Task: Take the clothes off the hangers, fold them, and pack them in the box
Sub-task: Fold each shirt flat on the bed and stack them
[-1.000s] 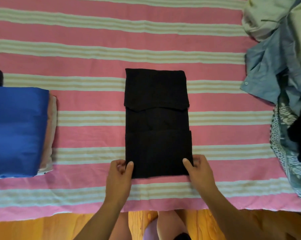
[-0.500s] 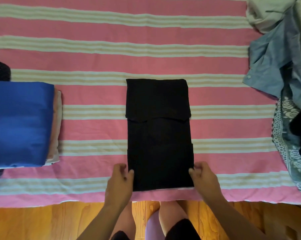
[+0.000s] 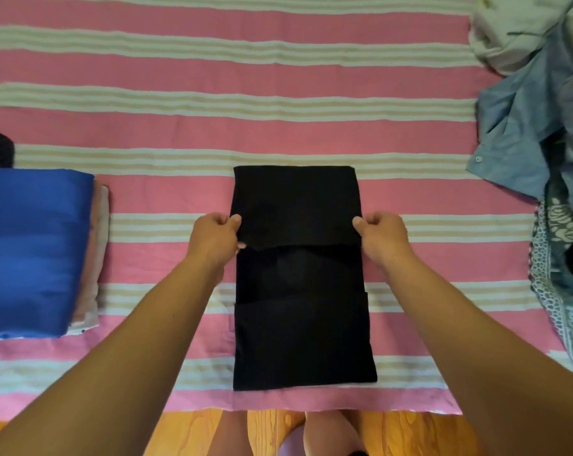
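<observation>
Both hands gripped the black garment: our left hand (image 3: 216, 236) pinched its nine o'clock edge, our right hand (image 3: 382, 236) its three o'clock edge. It lay folded flat on the striped bed (image 3: 179, 126), unfolded clothes (image 3: 535, 126) heaped at two o'clock.

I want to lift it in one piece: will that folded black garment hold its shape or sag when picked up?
Probably sags: the black garment lies flat in soft layers, and its upper flap bends where the left hand and right hand pinch it. Likely light. Unsupported layers may slide open.
</observation>
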